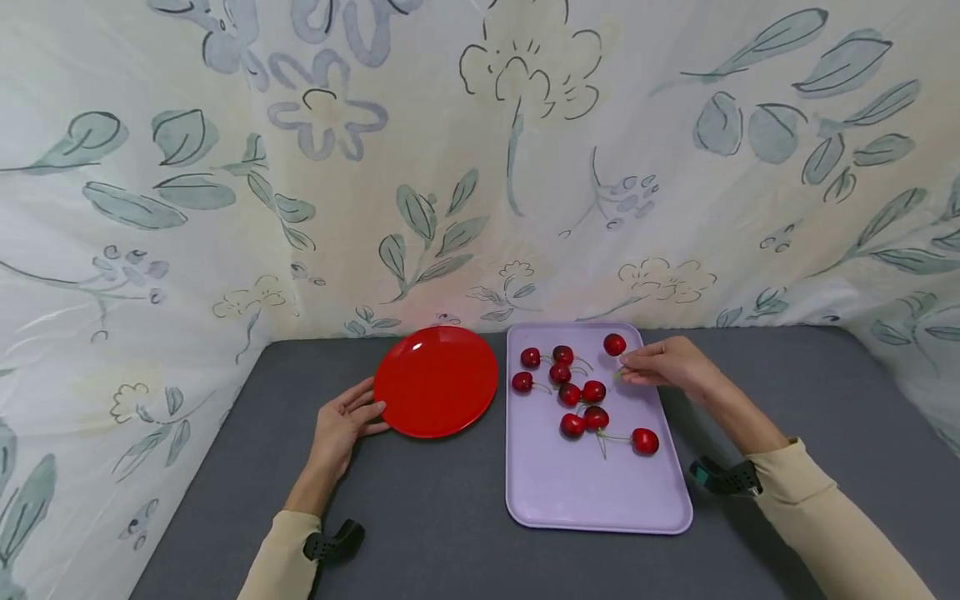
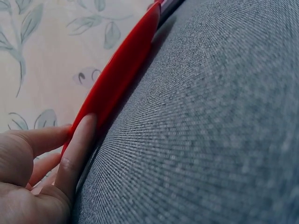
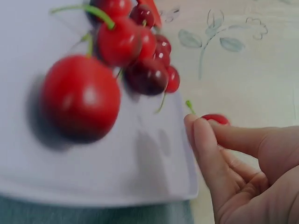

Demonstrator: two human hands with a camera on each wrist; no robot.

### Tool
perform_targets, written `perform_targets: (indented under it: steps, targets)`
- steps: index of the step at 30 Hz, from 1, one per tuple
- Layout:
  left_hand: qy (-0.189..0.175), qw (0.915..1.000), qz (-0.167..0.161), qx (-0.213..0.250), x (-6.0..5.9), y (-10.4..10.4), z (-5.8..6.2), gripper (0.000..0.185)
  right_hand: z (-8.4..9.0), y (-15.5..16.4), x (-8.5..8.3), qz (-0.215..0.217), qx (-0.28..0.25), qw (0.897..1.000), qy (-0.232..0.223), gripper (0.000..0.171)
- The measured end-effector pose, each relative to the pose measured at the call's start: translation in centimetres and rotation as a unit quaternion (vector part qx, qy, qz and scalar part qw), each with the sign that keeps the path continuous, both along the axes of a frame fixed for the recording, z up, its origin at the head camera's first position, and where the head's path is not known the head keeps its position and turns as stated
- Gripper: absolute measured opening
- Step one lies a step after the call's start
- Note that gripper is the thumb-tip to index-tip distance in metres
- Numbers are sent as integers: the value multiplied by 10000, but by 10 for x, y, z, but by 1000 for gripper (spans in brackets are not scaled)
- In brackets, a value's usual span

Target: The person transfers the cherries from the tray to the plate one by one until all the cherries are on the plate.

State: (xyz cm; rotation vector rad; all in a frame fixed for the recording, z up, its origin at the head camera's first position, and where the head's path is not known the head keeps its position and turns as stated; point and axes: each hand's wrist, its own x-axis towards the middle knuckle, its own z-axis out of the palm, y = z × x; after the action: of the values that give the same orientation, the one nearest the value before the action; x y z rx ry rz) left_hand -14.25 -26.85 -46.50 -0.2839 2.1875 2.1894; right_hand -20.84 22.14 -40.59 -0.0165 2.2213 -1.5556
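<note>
My left hand (image 1: 339, 423) pinches the near-left rim of a round red plate (image 1: 437, 382), thumb on top and fingers at its edge. In the left wrist view the plate (image 2: 119, 70) shows edge-on, close over the grey cloth. My right hand (image 1: 670, 365) pinches the green stem of a cherry (image 1: 614, 344) between thumb and fingertips, over the far right part of a lilac tray (image 1: 592, 500). In the right wrist view that cherry (image 3: 217, 119) is partly hidden behind the fingers. Several other dark red cherries (image 1: 594, 392) with stems lie on the tray.
A grey cloth (image 1: 442, 517) covers the table under plate and tray. One cherry (image 1: 644, 442) lies apart on the tray's right side. A floral curtain (image 1: 345, 233) rises behind the table's back edge and along the left. Dark bands (image 1: 333, 542) sit on both wrists.
</note>
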Motion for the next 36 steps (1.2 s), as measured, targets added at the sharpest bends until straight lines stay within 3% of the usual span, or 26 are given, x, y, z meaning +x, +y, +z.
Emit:
perform_targets:
  steps: [7, 14, 19, 25, 36]
  targets:
    - [85, 10000, -19, -37, -2, -5, 1, 55, 12, -34, -10, 153, -603, 9979, -162, 46]
    - [96, 9997, -137, -150, -2, -10, 5, 57, 18, -95, -24, 73, -863, 9958, -306, 39]
    - [118, 9998, -109, -94, -2, -9, 6, 56, 13, -137, -30, 44, -1265, 9911, -417, 34]
    - [108, 9998, -152, 39, -5, -5, 4, 58, 5, -177, -33, 3, -1565, 9874, -239, 27]
    - [-42, 10000, -70, 49, -1, -2, 0, 55, -21, -240, -31, -301, -1593, 9868, 66, 23]
